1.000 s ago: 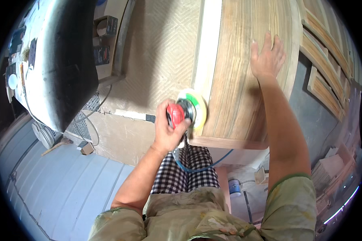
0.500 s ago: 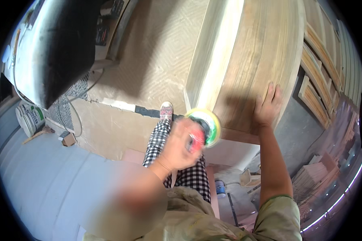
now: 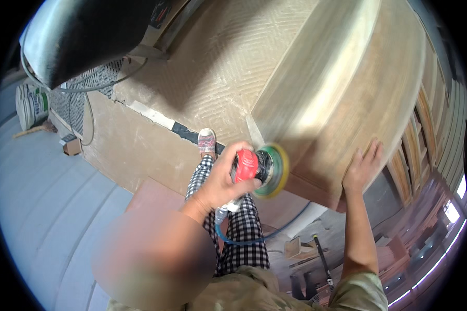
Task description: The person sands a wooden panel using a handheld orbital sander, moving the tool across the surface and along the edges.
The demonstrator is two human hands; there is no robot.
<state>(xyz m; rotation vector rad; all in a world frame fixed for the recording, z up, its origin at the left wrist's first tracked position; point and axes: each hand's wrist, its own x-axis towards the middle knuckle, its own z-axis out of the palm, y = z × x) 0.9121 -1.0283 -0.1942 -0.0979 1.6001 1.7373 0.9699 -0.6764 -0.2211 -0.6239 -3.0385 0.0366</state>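
Observation:
My left hand (image 3: 220, 181) is wrapped round a red and black air sander (image 3: 247, 166). Its round green and yellow pad (image 3: 276, 171) is turned toward the near end of a long wooden furniture piece (image 3: 358, 114); whether the pad touches the wood I cannot tell. A blue air hose (image 3: 254, 241) trails from the sander across my checked trousers. On the right, my right hand (image 3: 363, 167) lies flat with fingers stretched out along the wood's right edge, near its close corner.
Several curved wooden pieces (image 3: 412, 153) stand beyond the right edge. A large dark, shiny object (image 3: 93, 36) fills the upper left, with a grey cable (image 3: 109, 85) by it. White buckets (image 3: 32, 108) and a small box (image 3: 71, 145) stand at the left. Cardboard (image 3: 135, 150) covers the floor.
The view has shifted and turned. The sander, blurred before, is steadier now, with its pad tipped toward the right. Its blue hose has come into sight. My right hand still rests on the wood.

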